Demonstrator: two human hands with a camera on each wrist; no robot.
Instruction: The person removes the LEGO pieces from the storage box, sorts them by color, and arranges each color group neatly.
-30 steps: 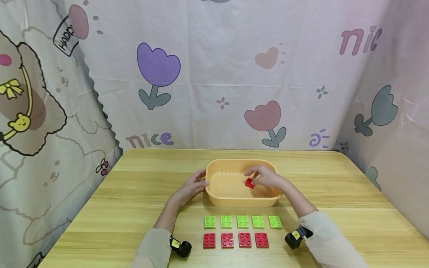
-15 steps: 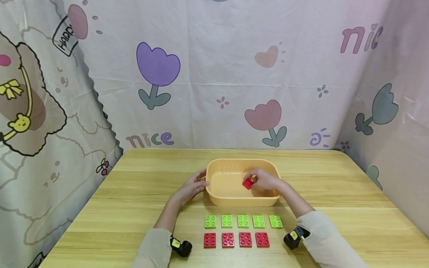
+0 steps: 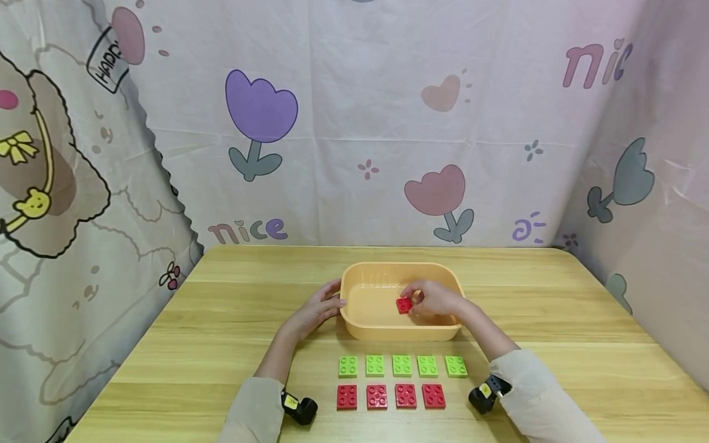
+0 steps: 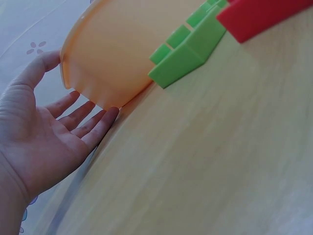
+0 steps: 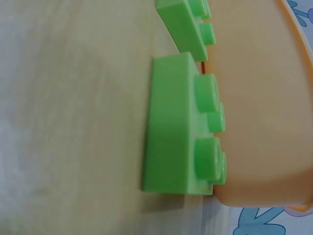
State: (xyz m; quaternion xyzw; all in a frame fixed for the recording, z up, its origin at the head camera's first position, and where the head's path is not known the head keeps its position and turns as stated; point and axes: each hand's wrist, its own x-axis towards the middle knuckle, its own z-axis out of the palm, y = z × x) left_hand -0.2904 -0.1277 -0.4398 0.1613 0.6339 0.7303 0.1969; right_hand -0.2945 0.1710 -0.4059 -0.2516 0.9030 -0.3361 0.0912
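A yellow plastic tub (image 3: 365,333) stands on the table. My left hand (image 3: 316,312) holds its left end, thumb at the rim and fingers against the outer wall; the left wrist view shows this hand (image 4: 49,127) from the palm side. Inside the tub, my right hand (image 3: 437,298) pinches a red building brick (image 3: 404,306), studs up, low over the tub floor. The right wrist view does not show that hand, only green bricks (image 5: 171,122) beside the tub's wall (image 5: 259,107).
In front of the tub runs a row of several green bricks (image 3: 401,366). Nearer still lies a row of several red bricks (image 3: 405,396). Wrist cameras (image 3: 300,408) sit at both sleeves. A printed cloth (image 3: 354,154) hangs behind the table (image 3: 249,277).
My right hand has shifted slightly left inside the tub, and the red brick has turned from tilted to nearly flat. The left hand stays in place on the tub.
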